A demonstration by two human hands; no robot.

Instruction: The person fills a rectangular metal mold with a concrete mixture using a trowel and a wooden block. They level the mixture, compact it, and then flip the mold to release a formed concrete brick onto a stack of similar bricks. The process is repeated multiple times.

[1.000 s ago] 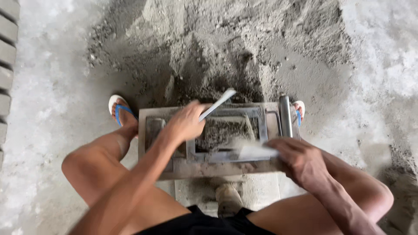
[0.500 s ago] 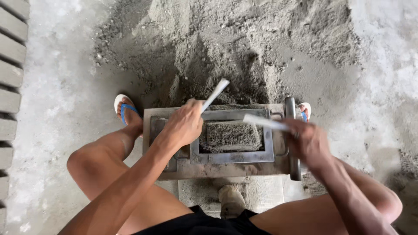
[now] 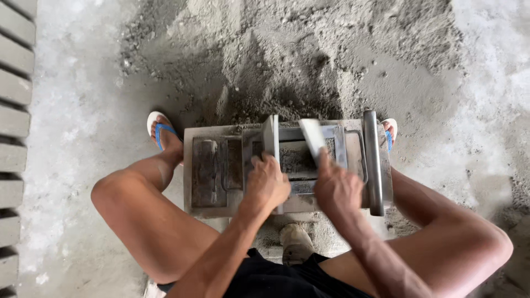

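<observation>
A rectangular grey metal block mould is set on the concrete floor, between the person's bare knees. Behind it, a heap of grey sand-cement mix is piled. A steel tube handle is laid along the mould's right side. Two flat pale metal plates are held over the mould's middle cavity by the left hand and right hand. Grey cast blocks are ranged at the far left.

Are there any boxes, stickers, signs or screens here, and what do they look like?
None in view: only a grey metal block mould, a heap of grey sand mix, the left hand and the right hand, each gripping a flat metal plate over the mould.
</observation>
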